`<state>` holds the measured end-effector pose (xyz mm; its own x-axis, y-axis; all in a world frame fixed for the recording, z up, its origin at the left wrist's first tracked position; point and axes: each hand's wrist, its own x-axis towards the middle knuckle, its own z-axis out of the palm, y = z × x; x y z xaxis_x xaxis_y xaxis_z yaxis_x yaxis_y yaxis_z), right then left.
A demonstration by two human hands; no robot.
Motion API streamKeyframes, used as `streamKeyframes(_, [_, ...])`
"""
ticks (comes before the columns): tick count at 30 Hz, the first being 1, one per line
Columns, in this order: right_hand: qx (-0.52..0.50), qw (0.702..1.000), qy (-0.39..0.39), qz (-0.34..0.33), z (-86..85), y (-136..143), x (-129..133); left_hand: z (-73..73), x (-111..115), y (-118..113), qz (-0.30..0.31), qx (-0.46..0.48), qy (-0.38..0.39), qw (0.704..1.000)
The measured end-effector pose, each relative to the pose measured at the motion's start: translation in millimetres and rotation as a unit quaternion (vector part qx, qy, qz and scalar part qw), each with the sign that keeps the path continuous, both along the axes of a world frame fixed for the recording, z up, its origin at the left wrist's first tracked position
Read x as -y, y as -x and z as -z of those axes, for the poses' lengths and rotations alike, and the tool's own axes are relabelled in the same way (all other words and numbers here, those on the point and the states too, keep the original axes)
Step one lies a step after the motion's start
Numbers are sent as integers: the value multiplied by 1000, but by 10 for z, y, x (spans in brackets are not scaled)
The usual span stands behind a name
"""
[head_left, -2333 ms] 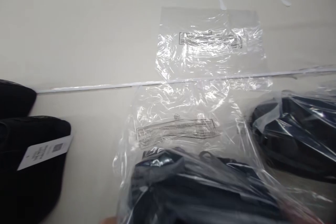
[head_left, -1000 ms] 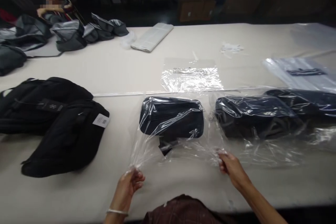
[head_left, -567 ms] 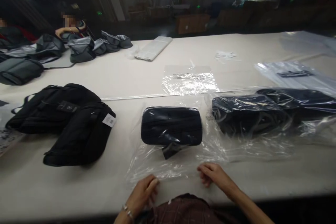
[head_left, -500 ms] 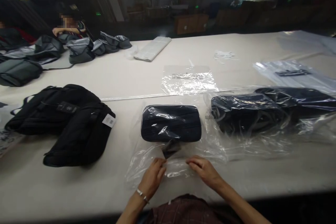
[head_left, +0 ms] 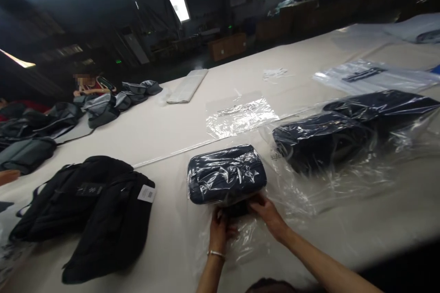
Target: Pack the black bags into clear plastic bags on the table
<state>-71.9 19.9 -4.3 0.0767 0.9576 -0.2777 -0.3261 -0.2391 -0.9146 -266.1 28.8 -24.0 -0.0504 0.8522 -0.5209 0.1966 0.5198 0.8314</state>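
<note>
A dark navy bag (head_left: pixel 227 175) in a clear plastic bag lies on the table in front of me. At its near edge, on the left, my left hand (head_left: pixel 220 231) has its fingers bent around the plastic beside a dark strap or flap. My right hand (head_left: pixel 268 213) is closed at the near right corner, its fingertips partly hidden under the bag's edge. Loose plastic (head_left: pixel 249 238) spreads between and below the hands.
Two black bags with tags (head_left: pixel 110 219) lie at the left. More plastic-wrapped dark bags (head_left: pixel 326 137) are at the right. Beyond are a flat clear bag (head_left: pixel 240 116), a folded grey sheet (head_left: pixel 187 87) and grey bags (head_left: pixel 101 110). A person (head_left: pixel 90 86) sits far left.
The view has tilted and shifted. Both hands have moved forward from the loose plastic to the near edge of the wrapped bag, which now sits tilted, its near side raised.
</note>
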Motion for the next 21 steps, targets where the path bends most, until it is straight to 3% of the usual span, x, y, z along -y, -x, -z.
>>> streamKeyframes(3, [-296, 952, 67, -40, -331, 24, -25, 19, 17, 15, -93, 94, -19, 991])
streamKeyframes(6, [-381, 915, 131, -25, -516, 15, -128, -60, 109, -8, -137, 158, -60, 976])
streamKeyframes(10, [-327, 931, 156, 50, -615, -31, -340, -173, 193, -76, -81, 118, -107, 984])
streamKeyframes(13, [-267, 953, 124, 63, -633, -84, -417, -154, 127, -91, -114, 174, -63, 976])
streamKeyframes(17, [-68, 987, 126, -75, -495, -147, -385, -63, -79, -22, -216, 343, -16, 914])
streamKeyframes(21, [72, 963, 168, -196, -324, -59, -319, -82, -212, 36, -211, 408, -35, 888])
